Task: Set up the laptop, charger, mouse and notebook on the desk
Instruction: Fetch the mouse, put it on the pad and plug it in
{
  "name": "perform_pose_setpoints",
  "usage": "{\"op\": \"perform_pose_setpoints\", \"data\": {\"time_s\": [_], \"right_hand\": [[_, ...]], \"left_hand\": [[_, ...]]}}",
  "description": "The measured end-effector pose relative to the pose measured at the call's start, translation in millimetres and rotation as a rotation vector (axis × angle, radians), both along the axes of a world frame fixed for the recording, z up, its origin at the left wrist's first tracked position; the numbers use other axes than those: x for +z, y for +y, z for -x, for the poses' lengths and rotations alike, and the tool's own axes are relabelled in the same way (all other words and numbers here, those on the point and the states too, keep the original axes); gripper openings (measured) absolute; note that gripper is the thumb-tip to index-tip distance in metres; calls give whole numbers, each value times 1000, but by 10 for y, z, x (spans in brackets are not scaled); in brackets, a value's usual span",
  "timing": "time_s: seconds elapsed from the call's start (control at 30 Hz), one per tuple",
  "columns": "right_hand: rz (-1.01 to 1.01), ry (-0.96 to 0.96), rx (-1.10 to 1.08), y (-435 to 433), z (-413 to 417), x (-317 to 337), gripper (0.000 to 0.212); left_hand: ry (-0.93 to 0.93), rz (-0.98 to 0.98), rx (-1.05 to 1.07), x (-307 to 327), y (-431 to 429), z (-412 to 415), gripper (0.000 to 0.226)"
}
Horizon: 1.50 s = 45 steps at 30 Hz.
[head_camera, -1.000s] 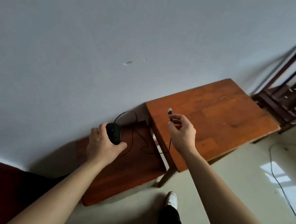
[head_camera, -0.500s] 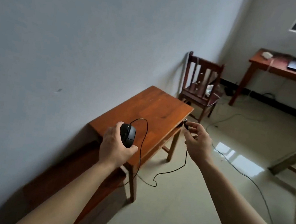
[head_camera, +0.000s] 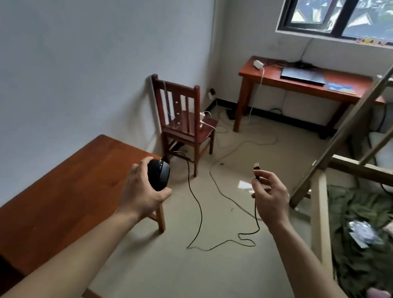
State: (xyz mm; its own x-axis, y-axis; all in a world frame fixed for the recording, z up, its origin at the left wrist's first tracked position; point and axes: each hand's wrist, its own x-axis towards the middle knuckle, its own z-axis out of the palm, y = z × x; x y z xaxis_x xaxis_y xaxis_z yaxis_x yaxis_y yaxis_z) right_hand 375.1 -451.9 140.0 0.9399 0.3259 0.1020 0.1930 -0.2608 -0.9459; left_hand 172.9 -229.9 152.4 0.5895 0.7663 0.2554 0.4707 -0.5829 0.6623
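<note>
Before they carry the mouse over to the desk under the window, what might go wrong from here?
The mouse cable sags in a long loop between the left hand and right hand, so it could catch a foot or the chair. Other cords lie across the floor toward the desk, a possible trip hazard.

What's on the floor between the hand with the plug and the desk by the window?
In the head view, only bare floor with loose cables lies between the right hand and the desk.
</note>
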Motion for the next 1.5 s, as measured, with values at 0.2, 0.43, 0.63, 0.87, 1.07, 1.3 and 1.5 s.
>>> {"op": "perform_pose_setpoints", "data": {"time_s": [0.2, 0.43, 0.63, 0.87, 1.07, 1.3, 1.5], "right_hand": [[0, 19, -56, 365, -1010, -242, 18], [29, 38, -138, 1155, -2272, -330, 19], [-1, 34, -215, 1520, -3462, -127, 18], [-48, 23, -313, 1548, -5038, -268, 15], [-151, 51, -380, 1606, -6954, -351, 37], [-244, 43, -433, 1663, -9012, 73, 9], [-216, -120, -472, 1718, -10503, 301, 15]], "left_hand": [[9, 8, -46, -206, 348, -1079, 87], [32, 7, -152, -311, 1384, -2705, 88], [10, -4, -276, -26, 1947, -4196, 86], [4, -41, -407, -107, 2111, -6090, 86], [30, -102, -419, -72, 2094, -8007, 87], [-40, -126, -379, 374, 2126, -9898, 87], [-70, -84, -406, 334, 2196, -11389, 87]]}}
